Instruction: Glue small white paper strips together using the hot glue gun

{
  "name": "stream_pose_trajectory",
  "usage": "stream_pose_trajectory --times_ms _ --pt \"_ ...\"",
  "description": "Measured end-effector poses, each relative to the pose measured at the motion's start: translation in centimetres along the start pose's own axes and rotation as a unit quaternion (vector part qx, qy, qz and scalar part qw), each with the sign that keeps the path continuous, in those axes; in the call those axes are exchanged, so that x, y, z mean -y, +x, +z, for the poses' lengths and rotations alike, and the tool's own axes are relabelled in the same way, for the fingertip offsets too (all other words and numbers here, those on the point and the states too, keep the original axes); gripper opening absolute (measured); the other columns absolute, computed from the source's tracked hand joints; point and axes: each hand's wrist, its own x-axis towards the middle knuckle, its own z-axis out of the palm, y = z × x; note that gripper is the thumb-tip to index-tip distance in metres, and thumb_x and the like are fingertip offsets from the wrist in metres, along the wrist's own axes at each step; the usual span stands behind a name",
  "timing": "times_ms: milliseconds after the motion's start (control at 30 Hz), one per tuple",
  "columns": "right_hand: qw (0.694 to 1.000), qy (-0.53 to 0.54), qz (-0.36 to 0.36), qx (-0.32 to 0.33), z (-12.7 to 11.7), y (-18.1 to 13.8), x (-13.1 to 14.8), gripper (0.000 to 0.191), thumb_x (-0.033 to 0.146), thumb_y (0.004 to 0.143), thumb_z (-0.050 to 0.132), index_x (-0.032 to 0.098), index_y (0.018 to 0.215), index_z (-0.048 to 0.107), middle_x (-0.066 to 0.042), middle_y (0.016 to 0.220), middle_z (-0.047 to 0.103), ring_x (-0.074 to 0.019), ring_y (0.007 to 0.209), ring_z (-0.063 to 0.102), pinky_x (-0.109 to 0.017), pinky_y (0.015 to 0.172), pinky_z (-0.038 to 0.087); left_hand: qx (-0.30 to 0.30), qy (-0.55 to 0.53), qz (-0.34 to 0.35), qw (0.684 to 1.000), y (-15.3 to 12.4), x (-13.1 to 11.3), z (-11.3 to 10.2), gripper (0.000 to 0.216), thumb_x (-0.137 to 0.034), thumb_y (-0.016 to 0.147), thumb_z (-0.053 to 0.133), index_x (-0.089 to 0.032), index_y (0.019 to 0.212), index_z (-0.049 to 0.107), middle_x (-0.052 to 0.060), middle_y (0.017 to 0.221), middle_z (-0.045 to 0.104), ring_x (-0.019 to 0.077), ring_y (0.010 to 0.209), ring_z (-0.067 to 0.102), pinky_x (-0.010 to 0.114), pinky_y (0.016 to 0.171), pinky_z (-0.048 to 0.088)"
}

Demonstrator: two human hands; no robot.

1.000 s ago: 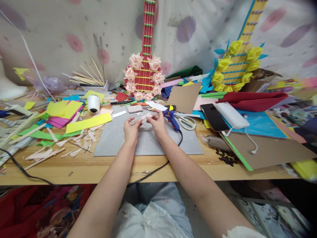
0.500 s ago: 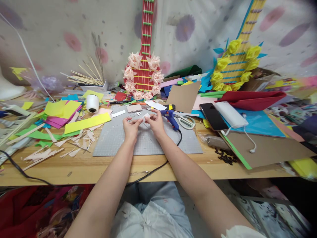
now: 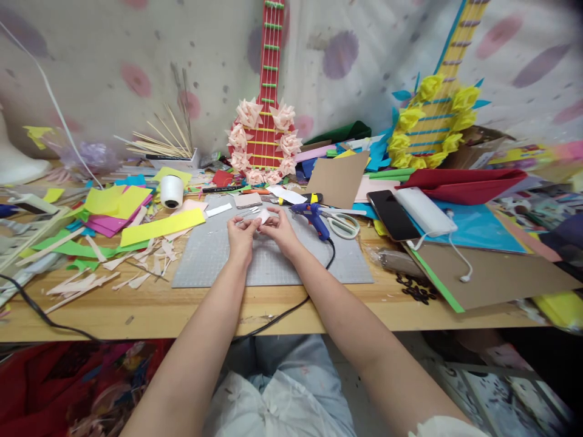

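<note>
Over the grey cutting mat (image 3: 218, 261), both my hands meet at a small white paper piece (image 3: 263, 215). My left hand (image 3: 241, 238) pinches it from the left between thumb and fingers. From the other side, my right hand (image 3: 279, 230) closes its fingertips on the same piece. Just behind the hands lie a white paper strip (image 3: 218, 210), a small pinkish-grey flat block (image 3: 248, 199) and a larger white paper piece (image 3: 286, 194). A blue glue gun (image 3: 314, 220) rests right of my right hand, beside scissors (image 3: 344, 226) with pale handles.
A red paper guitar with pink flowers (image 3: 268, 139) stands at the back; a yellow one (image 3: 430, 121) leans further right. Paper scraps (image 3: 155, 258) and a thread spool (image 3: 172, 191) lie left. A phone (image 3: 392, 215) and white power bank (image 3: 426, 209) lie right. The glue gun's black cord (image 3: 291, 309) crosses the front edge.
My right hand has moved slightly left and down, its raised fingers now curled closer to my left hand. The white paper piece has shifted slightly left between the fingers.
</note>
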Motion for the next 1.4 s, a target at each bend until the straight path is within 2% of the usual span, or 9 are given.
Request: stream_pose_trajectory --times_ms 133,300,433,600,700,967,1400 --pt "1.000 -0.013 -0.004 -0.005 0.0 0.1 -0.3 0.053 0.022 0.053 0.070 0.023 0.096 0.038 0.009 0.060 0.056 -0.0108 0.055 0.057 -0.032 0.064 0.051 0.008 0.003 0.000 1.000 0.0 0.1 -0.1 0.055 -0.024 0.049 0.076 -0.021 0.085 0.034 -0.008 0.058 0.056 0.0093 0.051 0.055 0.023 0.058 0.041" --pt "0.999 -0.016 -0.016 -0.039 0.0 0.1 -0.2 0.052 0.023 0.055 0.069 0.022 0.096 0.039 0.008 0.061 0.057 -0.0103 0.056 0.057 -0.030 0.064 0.050 0.036 -0.018 -0.021 0.999 -0.4 -0.5 0.2 0.049 -0.031 0.057 0.071 -0.018 0.095 0.043 -0.001 0.069 0.062 0.0107 0.062 0.060 0.025 0.067 0.044" --pt "0.997 -0.027 -0.023 -0.061 -0.1 0.0 0.0 0.048 0.023 0.057 0.068 0.021 0.096 0.040 0.007 0.063 0.056 -0.0103 0.061 0.057 -0.029 0.065 0.049 0.054 -0.020 -0.043 0.997 -0.6 -0.5 0.1 0.052 -0.024 0.053 0.074 -0.017 0.098 0.049 0.002 0.073 0.065 0.0110 0.065 0.061 0.026 0.071 0.044" --pt "0.992 -0.067 -0.047 -0.095 -0.5 0.2 0.3 0.047 0.027 0.056 0.068 0.021 0.096 0.043 0.004 0.073 0.056 -0.0106 0.067 0.055 -0.029 0.068 0.047 0.039 0.006 -0.054 0.998 -0.7 -0.6 0.1 0.052 -0.023 0.050 0.075 -0.015 0.097 0.054 0.002 0.066 0.064 0.0120 0.064 0.061 0.028 0.073 0.044" --pt "0.991 -0.056 -0.061 -0.107 -0.8 0.4 0.3 0.045 0.030 0.059 0.066 0.021 0.097 0.043 0.005 0.069 0.056 -0.0104 0.064 0.054 -0.029 0.068 0.046 0.038 0.038 -0.057 0.997 -0.9 -0.9 0.3 0.052 -0.023 0.049 0.076 -0.016 0.094 0.052 0.001 0.064 0.064 0.0121 0.061 0.060 0.028 0.070 0.044" --pt "0.988 -0.064 -0.077 -0.120 -0.6 0.1 0.5 0.041 0.029 0.061 0.065 0.021 0.094 0.043 0.007 0.062 0.056 -0.0102 0.057 0.054 -0.028 0.065 0.046 -0.009 0.073 -0.014 0.997 -1.0 -0.7 0.6 0.049 -0.020 0.050 0.075 -0.020 0.081 0.037 -0.002 0.063 0.063 0.0122 0.061 0.061 0.028 0.071 0.043" --pt "0.991 -0.063 -0.072 -0.093 -0.3 -0.2 0.7 0.039 0.026 0.062 0.064 0.022 0.094 0.042 0.007 0.061 0.058 -0.0106 0.058 0.055 -0.027 0.063 0.047 0.051 0.055 -0.003 0.997 -0.8 -0.5 0.2 0.054 -0.023 0.047 0.077 -0.021 0.078 0.032 -0.004 0.062 0.062 0.0118 0.061 0.061 0.029 0.072 0.043"
